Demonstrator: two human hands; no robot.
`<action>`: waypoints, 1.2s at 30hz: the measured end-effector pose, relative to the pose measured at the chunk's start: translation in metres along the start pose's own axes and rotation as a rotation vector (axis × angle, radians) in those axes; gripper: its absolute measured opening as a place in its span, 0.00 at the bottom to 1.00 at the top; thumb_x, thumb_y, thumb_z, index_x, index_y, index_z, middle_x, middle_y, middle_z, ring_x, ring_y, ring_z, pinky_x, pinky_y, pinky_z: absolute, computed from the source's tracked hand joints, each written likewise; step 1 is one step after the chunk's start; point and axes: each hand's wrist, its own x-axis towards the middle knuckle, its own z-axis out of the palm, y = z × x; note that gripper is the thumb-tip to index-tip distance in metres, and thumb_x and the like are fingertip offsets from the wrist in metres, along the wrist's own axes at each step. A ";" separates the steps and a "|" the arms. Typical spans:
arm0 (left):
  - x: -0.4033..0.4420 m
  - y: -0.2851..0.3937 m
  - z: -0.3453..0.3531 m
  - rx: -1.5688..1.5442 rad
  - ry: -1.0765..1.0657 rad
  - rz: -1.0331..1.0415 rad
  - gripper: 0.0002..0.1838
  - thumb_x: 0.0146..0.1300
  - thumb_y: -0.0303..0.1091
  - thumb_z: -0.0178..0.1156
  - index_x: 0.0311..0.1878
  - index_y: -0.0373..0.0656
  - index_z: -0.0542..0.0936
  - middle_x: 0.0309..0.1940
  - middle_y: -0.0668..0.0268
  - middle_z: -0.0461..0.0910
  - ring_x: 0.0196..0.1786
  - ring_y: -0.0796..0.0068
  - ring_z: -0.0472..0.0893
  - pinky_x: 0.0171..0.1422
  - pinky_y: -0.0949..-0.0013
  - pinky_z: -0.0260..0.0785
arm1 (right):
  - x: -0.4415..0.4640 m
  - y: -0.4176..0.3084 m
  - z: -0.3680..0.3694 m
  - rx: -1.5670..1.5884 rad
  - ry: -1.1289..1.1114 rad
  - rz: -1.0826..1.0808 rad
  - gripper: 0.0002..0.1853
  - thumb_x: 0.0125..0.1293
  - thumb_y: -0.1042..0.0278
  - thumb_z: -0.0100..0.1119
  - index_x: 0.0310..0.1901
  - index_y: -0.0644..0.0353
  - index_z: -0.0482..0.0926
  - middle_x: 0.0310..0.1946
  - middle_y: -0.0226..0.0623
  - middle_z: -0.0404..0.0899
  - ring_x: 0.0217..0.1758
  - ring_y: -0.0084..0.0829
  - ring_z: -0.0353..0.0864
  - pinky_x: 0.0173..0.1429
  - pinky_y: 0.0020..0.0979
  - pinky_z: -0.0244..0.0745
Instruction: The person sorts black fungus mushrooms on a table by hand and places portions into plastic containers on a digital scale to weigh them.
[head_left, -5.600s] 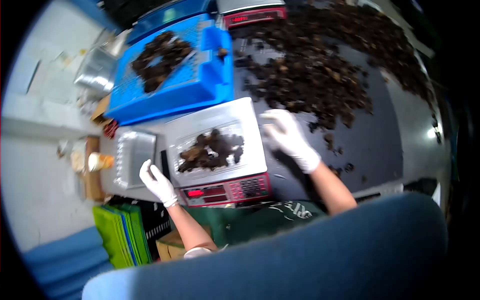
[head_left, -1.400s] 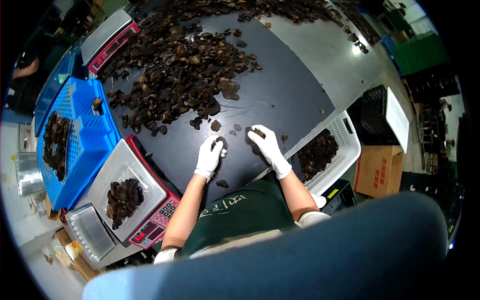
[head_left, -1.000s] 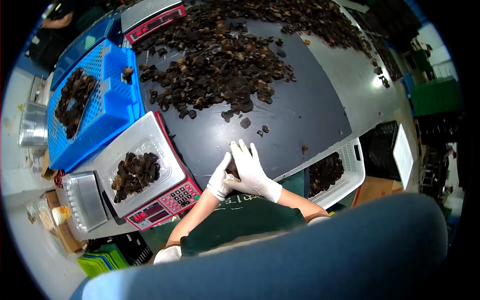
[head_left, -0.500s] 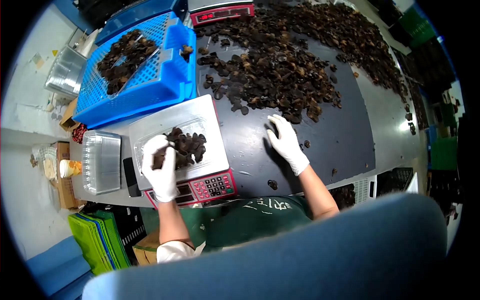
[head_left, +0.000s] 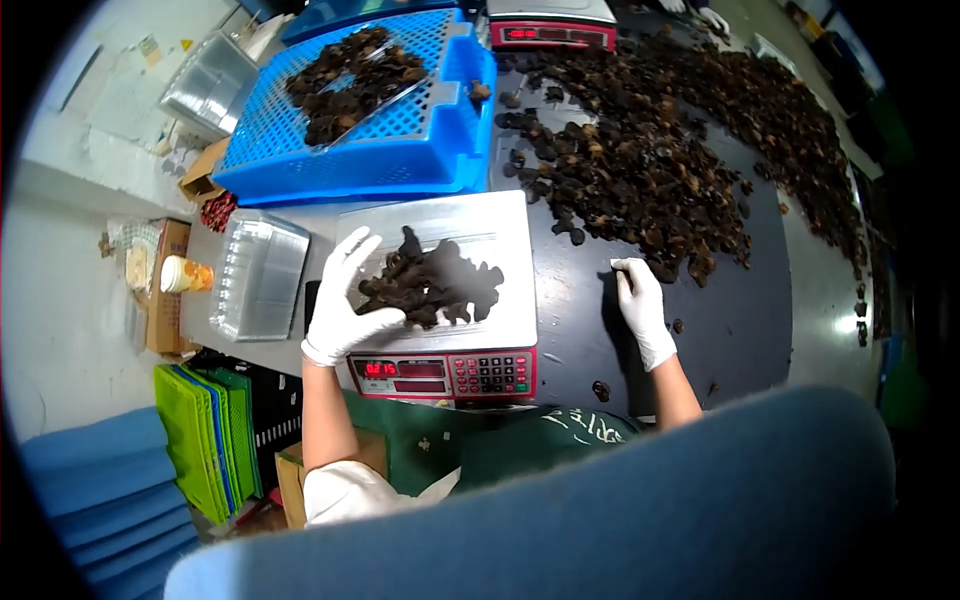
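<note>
My left hand [head_left: 343,305], in a white glove, is open on the left side of a digital scale [head_left: 515,300]. Its thumb and fingers are spread around the left end of a heap of dark wood ear mushrooms [head_left: 430,280]. The heap lies on the scale's steel plate; glare hides most of any tray under it. Red digits on the display [head_left: 404,370] read about 0.215. Over the dark mat [head_left: 570,330], my gloved right hand [head_left: 645,312] has its fingers drawn together, just below a big pile of mushrooms [head_left: 640,170]. Whether anything is between those fingertips is hidden.
A blue basket [head_left: 350,180] behind the scale bears a tray of mushrooms [head_left: 350,85]. Stacked clear trays [head_left: 262,275] and a cup [head_left: 187,274] stand left. A second scale [head_left: 552,35] is at the back. Another person's gloved hand [head_left: 714,20] shows at the top.
My left hand has opened and moved off the mushrooms it was gripping. My right hand's fingers have closed together. The view has shifted, so everything sits further right.
</note>
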 end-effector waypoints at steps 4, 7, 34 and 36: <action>-0.014 -0.025 -0.017 -0.047 0.180 -0.098 0.30 0.55 0.31 0.65 0.64 0.41 0.75 0.65 0.56 0.71 0.70 0.58 0.68 0.75 0.58 0.56 | 0.022 -0.057 0.007 0.225 -0.046 -0.058 0.10 0.62 0.81 0.58 0.45 0.62 0.80 0.39 0.40 0.80 0.43 0.39 0.81 0.49 0.32 0.75; -0.022 -0.028 -0.017 -0.094 0.247 -0.127 0.25 0.60 0.27 0.60 0.63 0.42 0.75 0.64 0.56 0.73 0.70 0.59 0.69 0.75 0.59 0.56 | 0.037 -0.098 0.012 0.292 -0.105 -0.167 0.09 0.62 0.81 0.58 0.44 0.62 0.80 0.40 0.41 0.80 0.44 0.40 0.81 0.50 0.32 0.75; 0.013 0.008 0.077 0.241 -0.121 0.131 0.54 0.35 0.59 0.78 0.66 0.42 0.72 0.63 0.51 0.71 0.65 0.49 0.71 0.71 0.52 0.62 | 0.041 0.026 0.039 -0.394 -0.129 0.001 0.23 0.58 0.74 0.58 0.58 0.55 0.75 0.42 0.44 0.79 0.44 0.46 0.80 0.48 0.43 0.76; 0.008 0.012 0.068 0.247 -0.117 0.122 0.55 0.34 0.61 0.78 0.67 0.42 0.72 0.64 0.50 0.70 0.66 0.48 0.70 0.72 0.51 0.61 | 0.029 0.018 0.031 -0.216 -0.183 0.165 0.23 0.61 0.71 0.59 0.59 0.56 0.74 0.47 0.46 0.81 0.47 0.49 0.81 0.50 0.42 0.78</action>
